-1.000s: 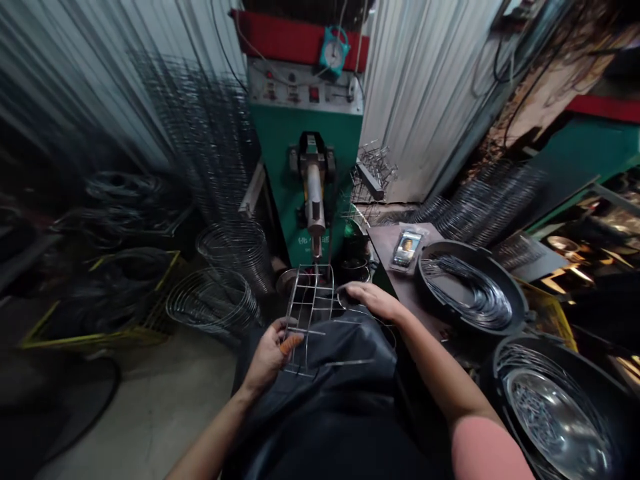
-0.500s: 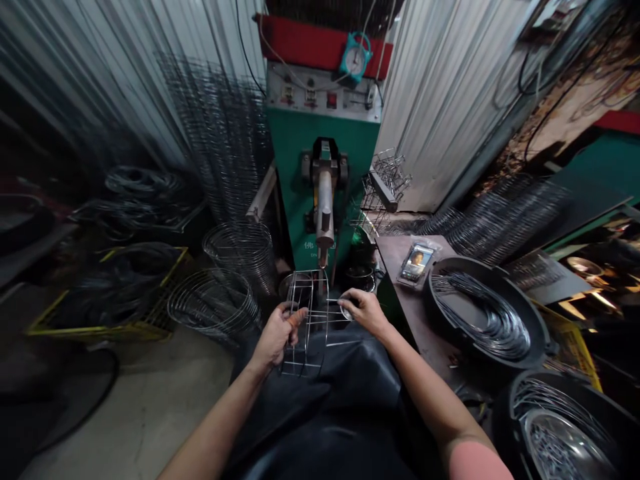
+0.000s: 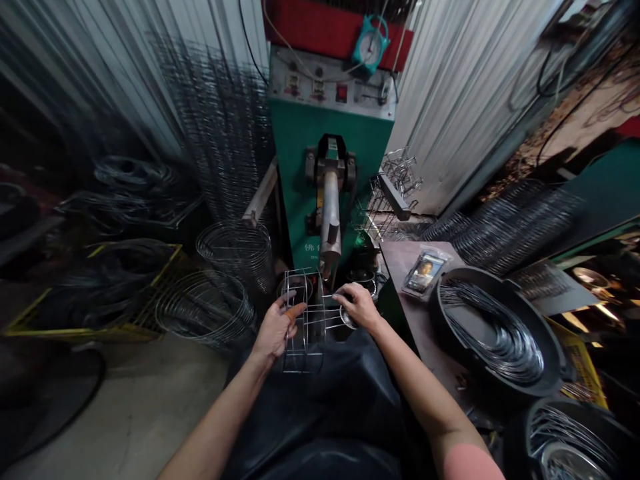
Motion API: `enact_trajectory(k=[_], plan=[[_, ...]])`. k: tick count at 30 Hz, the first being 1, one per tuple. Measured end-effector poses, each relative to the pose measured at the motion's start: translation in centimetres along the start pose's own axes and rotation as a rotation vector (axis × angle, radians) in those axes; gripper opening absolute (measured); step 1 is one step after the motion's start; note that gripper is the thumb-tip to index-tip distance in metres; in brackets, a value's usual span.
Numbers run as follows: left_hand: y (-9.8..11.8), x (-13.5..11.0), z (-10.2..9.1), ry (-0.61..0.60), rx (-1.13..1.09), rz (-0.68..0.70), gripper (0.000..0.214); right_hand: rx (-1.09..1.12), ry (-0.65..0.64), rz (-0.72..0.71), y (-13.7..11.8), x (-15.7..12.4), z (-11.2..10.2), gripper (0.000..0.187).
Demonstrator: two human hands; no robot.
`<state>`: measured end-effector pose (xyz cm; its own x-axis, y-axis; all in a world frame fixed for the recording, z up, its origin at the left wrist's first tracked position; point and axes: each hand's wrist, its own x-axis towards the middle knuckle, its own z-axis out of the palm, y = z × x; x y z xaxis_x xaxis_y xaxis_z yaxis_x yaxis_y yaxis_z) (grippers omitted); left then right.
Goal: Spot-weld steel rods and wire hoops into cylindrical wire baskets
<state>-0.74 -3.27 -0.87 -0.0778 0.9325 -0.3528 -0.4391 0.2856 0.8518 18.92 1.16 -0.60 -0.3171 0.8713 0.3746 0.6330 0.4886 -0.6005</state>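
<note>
While in left hand point(image 3: 275, 328), wire frame point(image 3: 316, 311) beside right hand point(image 3: 361, 307).

From my station, I locate the machine point(image 3: 333, 120) straight ahead, before the wall point(image 3: 450, 127). The wire frame point(image 3: 306, 310) is positioned in front of the machine, between my left hand point(image 3: 275, 327) and right hand point(image 3: 360, 305). To the right is the table point(image 3: 417, 315): a phone point(image 3: 425, 273) lies near its far edge; a round pan point(image 3: 553, 340), nearer me, covers its right side and contains wires point(image 3: 520, 353). A second pan point(image 3: 520, 433) sits nearer still; I cannot confirm what carries it. To the left, one ring stack point(image 3: 240, 257) stands beside the machine, a nearer stack point(image 3: 205, 307) stands before it, and a crate point(image 3: 163, 300) containing coils point(image 3: 110, 287) lies further left.
</note>
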Motion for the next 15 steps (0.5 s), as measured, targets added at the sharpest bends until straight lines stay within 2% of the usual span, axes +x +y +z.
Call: enact_trajectory(k=[15], plan=[[0.9, 2.0, 1.7, -0.023, -0.11, -0.028, 0.053, -0.063, -0.018, -0.008, 1.1, 2.7, -0.9, 0.022]])
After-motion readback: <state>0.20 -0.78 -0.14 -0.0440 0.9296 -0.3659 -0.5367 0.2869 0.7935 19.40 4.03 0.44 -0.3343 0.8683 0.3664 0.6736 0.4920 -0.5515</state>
